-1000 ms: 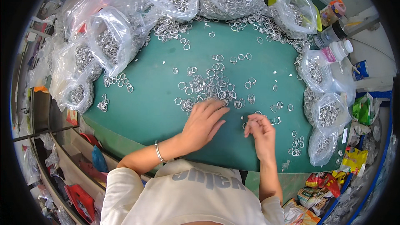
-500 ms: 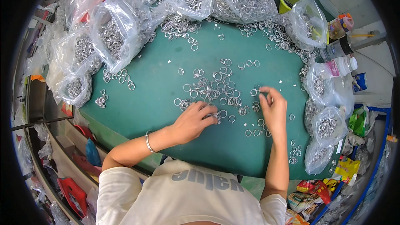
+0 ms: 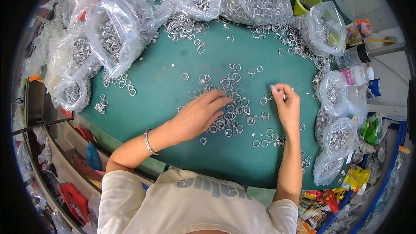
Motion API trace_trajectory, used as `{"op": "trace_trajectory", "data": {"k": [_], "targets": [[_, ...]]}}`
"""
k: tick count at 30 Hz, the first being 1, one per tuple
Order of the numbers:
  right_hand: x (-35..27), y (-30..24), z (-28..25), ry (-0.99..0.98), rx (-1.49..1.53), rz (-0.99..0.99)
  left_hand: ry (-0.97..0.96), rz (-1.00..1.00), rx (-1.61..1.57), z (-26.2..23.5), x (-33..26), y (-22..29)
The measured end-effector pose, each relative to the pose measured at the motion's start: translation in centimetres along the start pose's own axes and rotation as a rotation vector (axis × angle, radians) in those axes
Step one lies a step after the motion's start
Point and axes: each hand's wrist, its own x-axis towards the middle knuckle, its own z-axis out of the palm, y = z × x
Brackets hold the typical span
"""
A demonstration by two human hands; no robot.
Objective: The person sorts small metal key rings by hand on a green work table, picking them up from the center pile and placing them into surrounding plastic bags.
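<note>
Loose silver-coloured rings (image 3: pixel 236 109) are strewn over the middle of the green tabletop (image 3: pixel 182 67). Over the left part of this pile lies my left hand (image 3: pixel 197 115), palm down with its fingers apart, hiding some rings under it. My right hand (image 3: pixel 287 104) is just right of the pile, its thumb and fingers pinched together; a silver ring (image 3: pixel 284 96) shows between them. Close to its fingertips lie a couple of rings (image 3: pixel 265 98) on the table. A small group of rings (image 3: pixel 269 138) rests nearer to me, left of my right wrist.
Clear plastic bags full of rings (image 3: pixel 113 39) line the far and left edges, and smaller bags (image 3: pixel 340 136) the right edge. A yellow-green bin (image 3: pixel 307 0) stands at the far right. Bottles (image 3: pixel 359 75) stand beyond the right edge; drawers with red tools (image 3: pixel 74 201) lie lower left.
My left hand has slid away from me and slightly right, and rings from the pile now lie nearer to me. My right hand has moved slightly away from me and now pinches a ring.
</note>
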Motion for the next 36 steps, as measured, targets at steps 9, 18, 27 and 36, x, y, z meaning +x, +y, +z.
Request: {"op": "trace_trajectory", "data": {"k": [9, 18, 27, 36], "targets": [[-10.7, -3.3, 0.1, -0.176, 0.373, 0.094, -0.142, -0.27, -0.843, 3.3, 0.6, 3.4], [-12.1, -5.1, 2.9, -0.193, -0.059, -0.131, 0.32, -0.305, -0.363, 2.3, -8.7, 2.5], [-12.0, -3.4, 9.1, -0.051, -0.591, -0.577, 0.604, -0.357, 0.448, 0.8, -13.2, -4.0], [-10.6, -7.3, 10.5, -0.056, -0.481, -0.611, 0.334, -0.152, 0.346, 0.9, -8.0, -1.9]]}}
